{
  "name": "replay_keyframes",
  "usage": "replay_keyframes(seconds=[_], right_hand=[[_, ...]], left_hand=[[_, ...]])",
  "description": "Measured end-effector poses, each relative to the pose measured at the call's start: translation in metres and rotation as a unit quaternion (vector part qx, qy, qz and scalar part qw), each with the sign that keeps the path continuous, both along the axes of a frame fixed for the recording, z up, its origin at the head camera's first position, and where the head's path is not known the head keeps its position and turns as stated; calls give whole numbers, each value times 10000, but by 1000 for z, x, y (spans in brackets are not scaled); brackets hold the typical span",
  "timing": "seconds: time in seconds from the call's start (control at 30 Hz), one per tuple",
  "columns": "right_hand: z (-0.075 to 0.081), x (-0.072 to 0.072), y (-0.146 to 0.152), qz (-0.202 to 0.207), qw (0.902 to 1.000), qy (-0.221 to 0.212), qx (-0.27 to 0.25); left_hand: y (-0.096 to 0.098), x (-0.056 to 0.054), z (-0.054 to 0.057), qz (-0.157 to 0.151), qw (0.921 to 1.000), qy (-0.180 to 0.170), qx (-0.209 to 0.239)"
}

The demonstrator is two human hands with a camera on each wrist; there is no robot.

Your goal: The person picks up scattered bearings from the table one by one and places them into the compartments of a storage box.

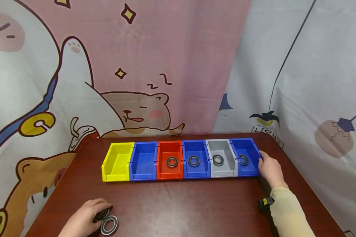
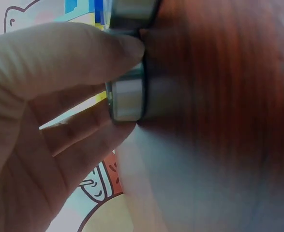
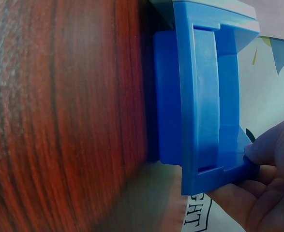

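Note:
My left hand point(image 1: 87, 215), at the front left of the table, pinches a ball bearing point(image 1: 102, 214) between thumb and fingers. A second bearing point(image 1: 109, 225) lies right beside it. In the left wrist view the thumb overlaps the held bearing's shiny outer ring point(image 2: 128, 99), and the other bearing point(image 2: 130, 13) shows above. On the far right my right hand point(image 1: 272, 168) grips the side wall of the rightmost blue bin point(image 1: 249, 171). The right wrist view has the thumb point(image 3: 265, 147) on that bin's rim and the fingers beneath, along its outer side. A bearing point(image 1: 243, 160) lies inside this bin.
Left of that bin, joined in a row, stand a grey bin point(image 1: 223, 173), a blue bin point(image 1: 196, 175) and a red bin point(image 1: 169, 175), each with one bearing. Another blue bin point(image 1: 143, 164) and a yellow bin point(image 1: 117, 164) end the row. A printed curtain point(image 1: 181, 65) hangs behind the table.

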State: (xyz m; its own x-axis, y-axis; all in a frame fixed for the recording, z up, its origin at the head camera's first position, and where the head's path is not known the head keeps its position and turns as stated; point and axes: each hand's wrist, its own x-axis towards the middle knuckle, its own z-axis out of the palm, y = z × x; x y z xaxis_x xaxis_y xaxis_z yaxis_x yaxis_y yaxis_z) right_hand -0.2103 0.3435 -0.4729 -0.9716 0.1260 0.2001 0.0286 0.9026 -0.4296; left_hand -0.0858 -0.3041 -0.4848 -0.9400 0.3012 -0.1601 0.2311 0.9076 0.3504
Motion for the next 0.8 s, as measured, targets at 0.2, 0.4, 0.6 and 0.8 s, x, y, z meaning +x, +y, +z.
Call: replay_keyframes(seconds=[0.2, 0.4, 0.6, 0.8], right_hand=[[0, -1, -1, -18, 10000, 57, 32], [0, -1, 1, -6, 10000, 15, 12], [0, -1, 2, 25, 10000, -1, -5], [-2, -1, 1, 6, 10000, 70, 18]], left_hand=[[0, 2, 0, 286, 9987, 379, -189], [7, 1, 10, 712, 9912, 1108, -95], [24, -6, 23, 1076, 9712, 2085, 407], [47, -17, 36, 971, 9428, 3075, 843]])
